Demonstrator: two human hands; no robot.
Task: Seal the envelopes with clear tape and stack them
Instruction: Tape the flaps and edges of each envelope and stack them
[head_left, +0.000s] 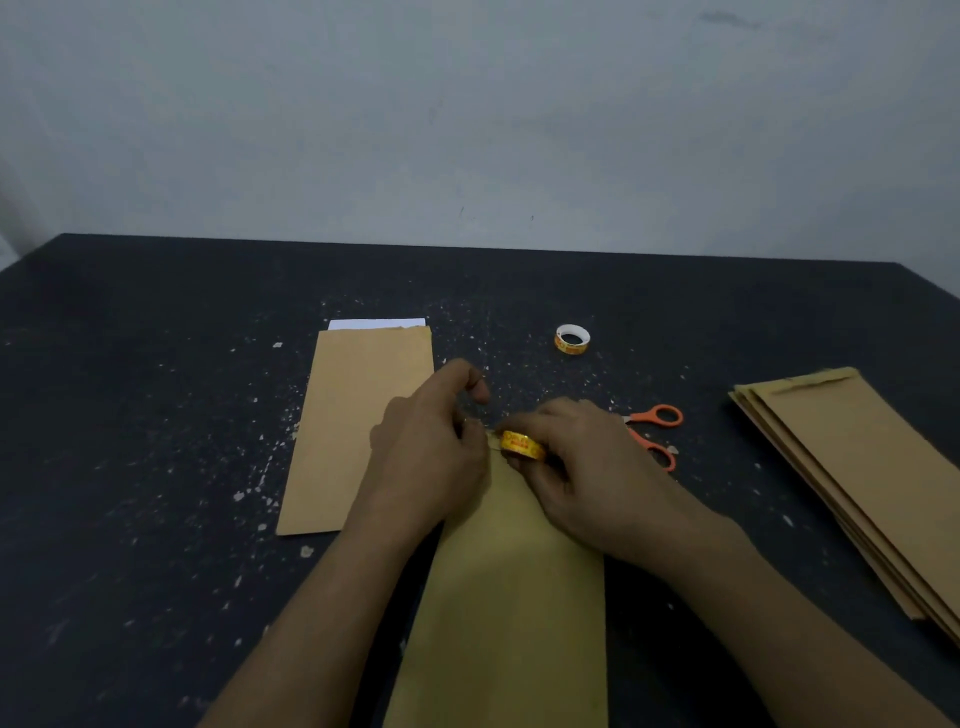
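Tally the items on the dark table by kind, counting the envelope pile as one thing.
Yellow-labelled tape rolls: 2
Orange-handled scissors: 1
Loose brown paper envelopes: 2
Stack of brown envelopes: 1
Total: 6

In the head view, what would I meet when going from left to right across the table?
envelope with white paper → left hand → held tape roll → spare tape roll → scissors → stack of envelopes
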